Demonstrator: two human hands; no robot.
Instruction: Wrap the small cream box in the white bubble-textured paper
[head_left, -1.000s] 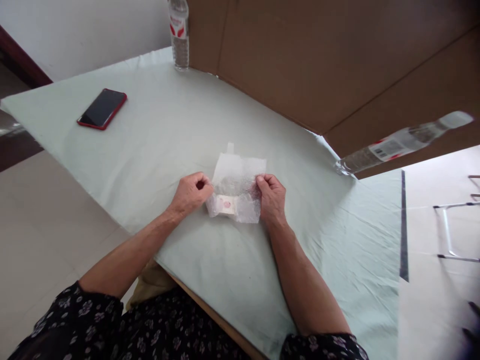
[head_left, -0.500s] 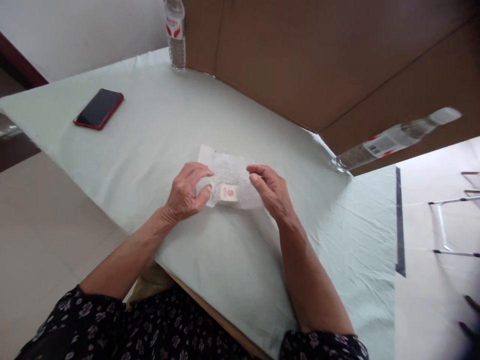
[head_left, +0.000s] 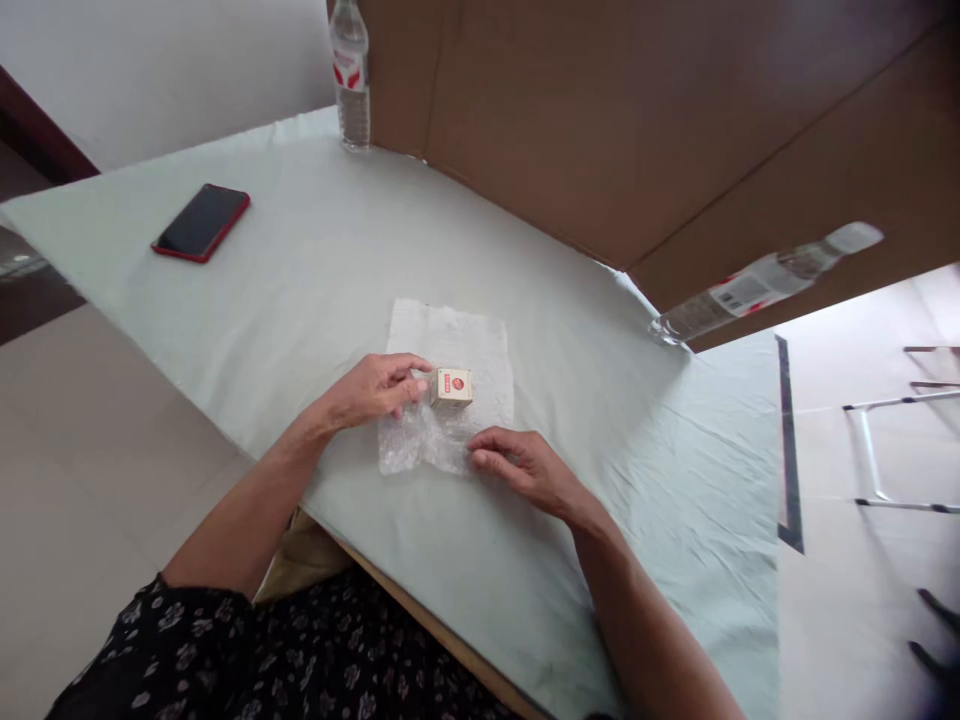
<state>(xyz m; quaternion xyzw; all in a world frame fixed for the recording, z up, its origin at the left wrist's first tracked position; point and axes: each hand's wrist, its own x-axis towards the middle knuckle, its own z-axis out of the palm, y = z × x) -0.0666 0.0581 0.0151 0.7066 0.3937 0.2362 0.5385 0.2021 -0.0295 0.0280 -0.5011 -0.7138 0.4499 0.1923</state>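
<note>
A small beige box (head_left: 451,387) with a red mark on its side stands on a sheet of clear bubble wrap (head_left: 450,350) that lies spread on the pale green tablecloth (head_left: 315,260). My left hand (head_left: 375,388) is just left of the box, its thumb and fingers pinched together at the box's left side and the wrap beside it. My right hand (head_left: 521,468) lies in front of the box with fingers stretched out, its fingertips on the near edge of the wrap.
A red-cased phone (head_left: 201,221) lies at the far left. One water bottle (head_left: 350,72) stands at the back by a large brown cardboard sheet (head_left: 645,120). A second bottle (head_left: 757,285) stands at the right table edge.
The bubble wrap, folded over the box before, now lies opened flat and the box is uncovered. My right hand dropped from the wrap's right side to its near edge.
</note>
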